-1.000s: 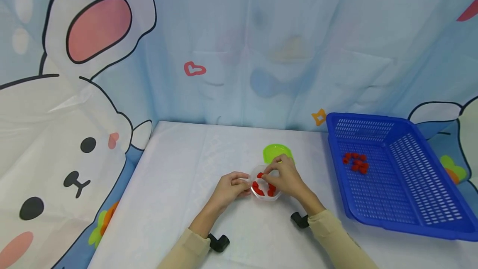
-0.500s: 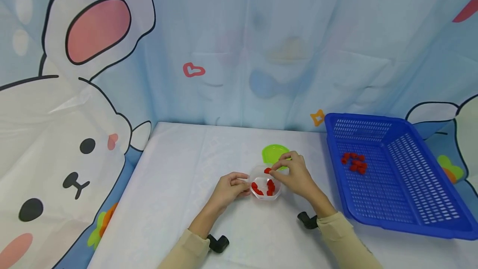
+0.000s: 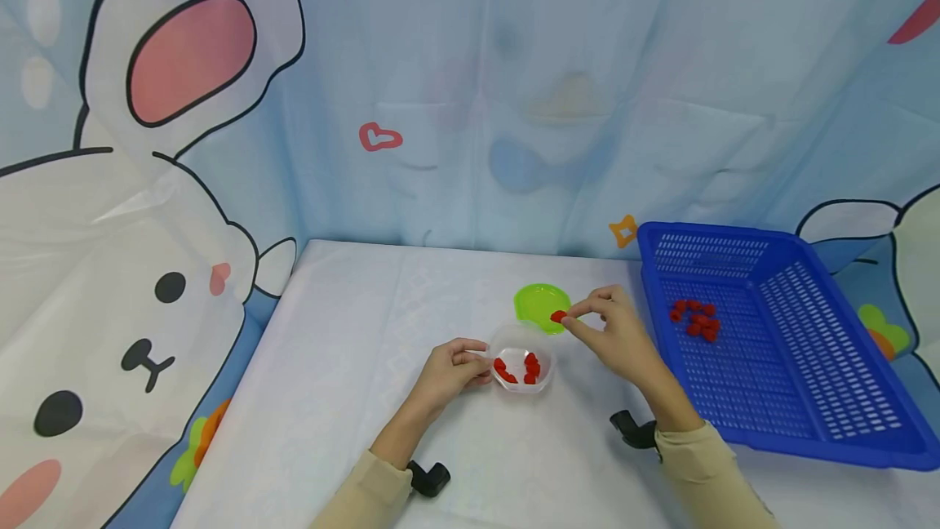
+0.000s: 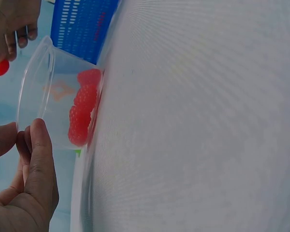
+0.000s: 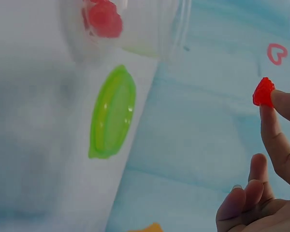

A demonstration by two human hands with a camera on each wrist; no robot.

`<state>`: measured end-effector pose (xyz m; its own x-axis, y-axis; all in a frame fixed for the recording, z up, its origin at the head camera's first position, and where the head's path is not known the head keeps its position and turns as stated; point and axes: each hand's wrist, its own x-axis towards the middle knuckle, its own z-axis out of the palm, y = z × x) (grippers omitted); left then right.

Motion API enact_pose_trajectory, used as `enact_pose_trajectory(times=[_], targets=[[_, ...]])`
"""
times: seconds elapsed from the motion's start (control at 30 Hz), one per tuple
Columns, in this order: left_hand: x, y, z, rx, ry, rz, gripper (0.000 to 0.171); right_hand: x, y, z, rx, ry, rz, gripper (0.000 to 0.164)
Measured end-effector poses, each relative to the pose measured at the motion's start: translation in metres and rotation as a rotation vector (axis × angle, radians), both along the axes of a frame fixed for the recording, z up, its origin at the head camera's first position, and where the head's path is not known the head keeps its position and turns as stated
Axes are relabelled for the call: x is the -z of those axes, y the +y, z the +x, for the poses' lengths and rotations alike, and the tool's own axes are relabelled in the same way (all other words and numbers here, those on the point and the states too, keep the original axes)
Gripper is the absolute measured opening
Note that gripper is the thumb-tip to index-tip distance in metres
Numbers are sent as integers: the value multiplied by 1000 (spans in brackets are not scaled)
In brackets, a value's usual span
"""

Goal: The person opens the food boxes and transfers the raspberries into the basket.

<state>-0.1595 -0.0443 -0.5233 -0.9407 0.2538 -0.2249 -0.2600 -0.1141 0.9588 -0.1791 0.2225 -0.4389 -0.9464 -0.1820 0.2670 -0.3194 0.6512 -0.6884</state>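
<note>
Our right hand (image 3: 617,335) pinches the red berry (image 5: 264,93) by fingertips (image 5: 268,116) alone, so it could drop below them; our left hand (image 3: 450,369) pinches the tub (image 3: 523,388).

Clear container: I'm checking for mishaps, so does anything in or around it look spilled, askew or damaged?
Nothing stands out. The clear container looks upright, and the red pieces in view lie inside it or in the blue basket, except one piece pinched by the right hand.

A bumpy red raspberry-like piece (image 5: 264,92) is pinched in the right hand (image 3: 617,336); a clear tub (image 3: 507,337), its rim held by the left hand (image 3: 453,370), stands upright, similar red pieces (image 3: 532,367) inside.
</note>
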Motion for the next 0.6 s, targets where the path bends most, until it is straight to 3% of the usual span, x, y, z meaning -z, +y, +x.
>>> enact_pose_trajectory(times=[0.4,0.6], targets=[[0,0,-1,2,13,-4,31,-42,48,8,113,64,69,19],[-1,-1,-1,6,4,-3,30,-53,83,4,149,65,112,24]])
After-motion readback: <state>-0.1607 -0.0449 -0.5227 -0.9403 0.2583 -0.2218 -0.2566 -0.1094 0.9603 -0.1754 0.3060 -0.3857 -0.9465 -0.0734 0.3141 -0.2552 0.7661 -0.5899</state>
